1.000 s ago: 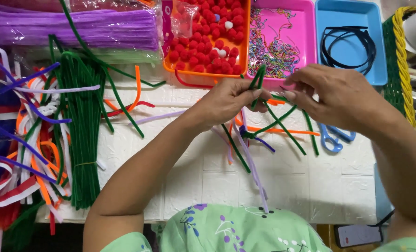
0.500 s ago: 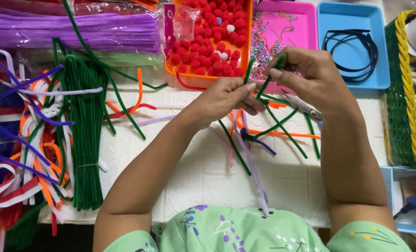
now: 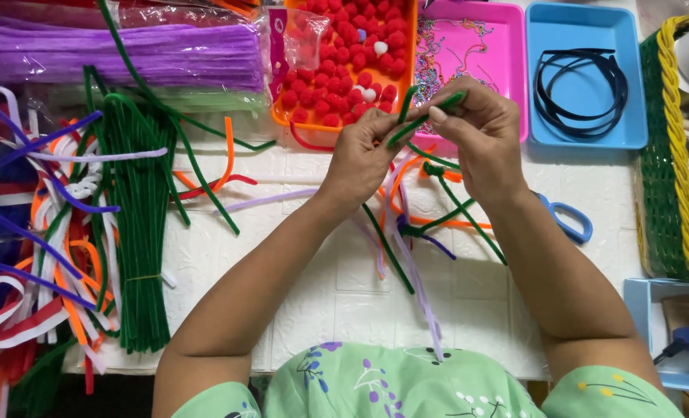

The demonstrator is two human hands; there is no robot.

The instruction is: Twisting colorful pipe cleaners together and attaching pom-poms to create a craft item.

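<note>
- I hold the fuzzy green pipe cleaner (image 3: 425,118) up off the white brick-patterned tabletop (image 3: 344,286), so both ends stay free to bend without snagging the loose stems beneath.
- My left hand (image 3: 364,159) pinches the lower end, its grip closed on the stem between thumb and fingers.
- My right hand (image 3: 480,131) is closed on the upper end, fingertips curled over it, wrist bent inward.
- Both forearms angle in from my sides and meet over the middle of the tabletop, just in front of the orange tray of red pompoms (image 3: 344,58) and the pink tray of small beads (image 3: 476,54).
- The bundle of dark green pipe cleaners (image 3: 139,232) lies to my left, well apart; blue-handled scissors (image 3: 569,220) rest just beside my right wrist.
</note>
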